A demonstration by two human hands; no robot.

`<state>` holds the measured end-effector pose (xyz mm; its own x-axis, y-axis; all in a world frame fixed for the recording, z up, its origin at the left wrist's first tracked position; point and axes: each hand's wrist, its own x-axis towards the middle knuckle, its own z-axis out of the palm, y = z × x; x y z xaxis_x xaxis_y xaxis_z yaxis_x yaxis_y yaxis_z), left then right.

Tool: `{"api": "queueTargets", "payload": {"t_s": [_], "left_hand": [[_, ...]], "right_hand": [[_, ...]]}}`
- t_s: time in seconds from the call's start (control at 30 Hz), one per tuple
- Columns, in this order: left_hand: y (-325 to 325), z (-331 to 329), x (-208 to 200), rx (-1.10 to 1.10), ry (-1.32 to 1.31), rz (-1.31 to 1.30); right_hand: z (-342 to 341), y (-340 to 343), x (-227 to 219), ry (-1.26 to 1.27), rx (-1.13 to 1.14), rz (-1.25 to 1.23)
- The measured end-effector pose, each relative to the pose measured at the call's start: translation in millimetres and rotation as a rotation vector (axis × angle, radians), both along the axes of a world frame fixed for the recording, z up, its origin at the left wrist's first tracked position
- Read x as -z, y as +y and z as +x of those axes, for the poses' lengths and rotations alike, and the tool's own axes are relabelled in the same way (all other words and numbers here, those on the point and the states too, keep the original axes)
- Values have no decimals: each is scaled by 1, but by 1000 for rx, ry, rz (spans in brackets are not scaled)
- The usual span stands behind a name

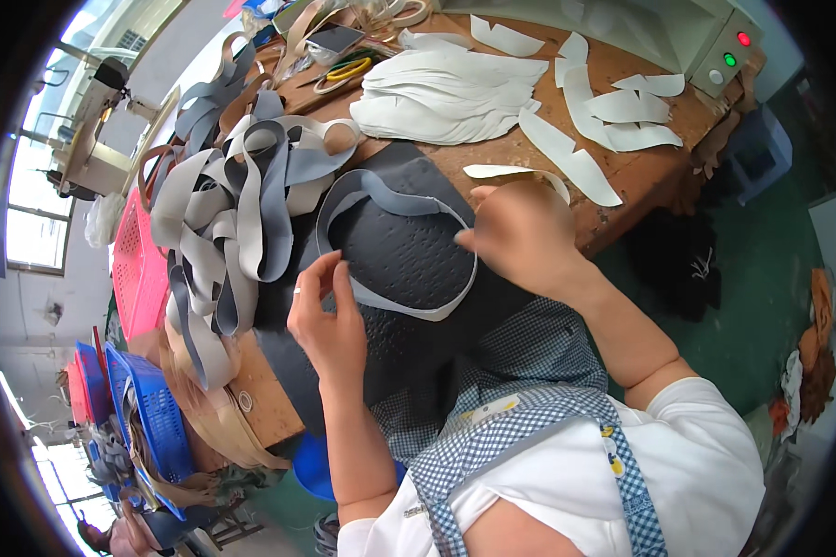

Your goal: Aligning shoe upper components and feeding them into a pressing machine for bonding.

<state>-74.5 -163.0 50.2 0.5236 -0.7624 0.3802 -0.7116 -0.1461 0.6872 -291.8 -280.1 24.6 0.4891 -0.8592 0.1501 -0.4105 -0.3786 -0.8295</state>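
A grey strip bent into a loop lies on a black perforated mat in front of me. My left hand, with a ring on one finger, is at the loop's left side; its thumb and fingertips close on the strip's edge. My right hand is at the loop's right side, smeared by motion, thumb tip near the strip. Just beyond it a curved white piece shows, partly hidden by the hand; whether the fingers hold it is unclear.
A tangle of grey strips lies at left beside a pink basket. White cut pieces are stacked at the back, near yellow-handled scissors. A machine with lit buttons stands back right. Blue baskets and another person are lower left.
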Motion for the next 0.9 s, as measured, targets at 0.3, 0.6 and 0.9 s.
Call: {"api": "queueTargets", "payload": {"t_s": [0.3, 0.6, 0.9], "left_hand": [[-44, 19, 22, 80, 574, 348], [-53, 17, -28, 597, 1404, -389], [-48, 96, 42, 771, 2060, -645]], "right_hand": [[35, 74, 13, 84, -636, -466], [26, 48, 4, -306, -300, -253], [38, 32, 6, -126, -295, -693]]}}
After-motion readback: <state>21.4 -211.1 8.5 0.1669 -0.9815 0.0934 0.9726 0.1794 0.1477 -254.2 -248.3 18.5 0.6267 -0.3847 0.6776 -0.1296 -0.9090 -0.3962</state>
